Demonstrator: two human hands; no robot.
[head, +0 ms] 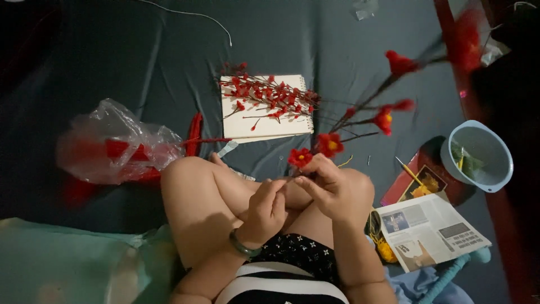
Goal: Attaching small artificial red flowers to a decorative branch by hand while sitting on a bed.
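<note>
You sit cross-legged on a dark cloth [140, 62] that has soft folds in it. Your left hand [266, 211] is curled over your knees, and its fingertips pinch the thin stem just under a small red flower [300, 157]. Your right hand [332, 188] is half closed around the same bunch of stems, a little higher up. The branch of red flowers [388, 115] goes up and to the right from your hands, with thin dark twigs and fuzzy red blooms with yellow middles. It looks blurry near the top.

There is bare cloth in front of your knees and far up on the left. Close by, things crowd you on both sides.

Straight ahead lies a white pad [264, 121] with a wire spine on its right edge. More red flower sprigs [270, 95] lie flat on it. To your left sits a crinkly clear plastic bag [112, 143] with red things inside, touching your knee. A thin white cord [191, 14] curls at the top.

To your right lies a sheet of newspaper [430, 231] with small pictures and grey print, just beside your right arm. Above it is a dark red card with a picture [419, 180] and a yellow stick across it. A round pale blue bowl [478, 157] stands farther right, with green bits in it. A green bracelet [243, 246] rings your left wrist.
</note>
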